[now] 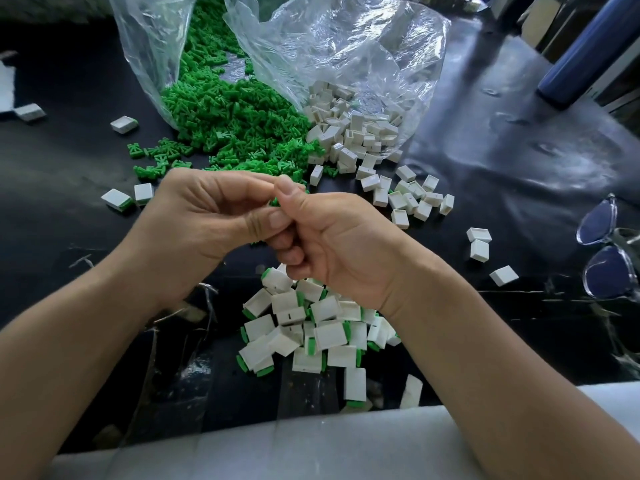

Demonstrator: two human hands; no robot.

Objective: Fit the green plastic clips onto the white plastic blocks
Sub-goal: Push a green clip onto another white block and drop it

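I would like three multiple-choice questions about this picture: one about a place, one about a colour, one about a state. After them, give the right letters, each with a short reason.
1. Where on the dark table does the pair of clear-framed glasses lie?
A. at its right edge
B. at its left edge
C. at its near edge

2. What colour is the heap of small plastic clips spilling from the clear plastic bag?
A. red
B. green
C. yellow

3. What are the left hand and the right hand doing?
A. resting flat on the table
B. pinching a small green plastic clip together
C. lifting the bag

Answers:
1 A: the glasses sit at the far right of the view.
2 B: the whole heap is bright green.
3 B: the fingertips of both hands meet around a green piece above the table.
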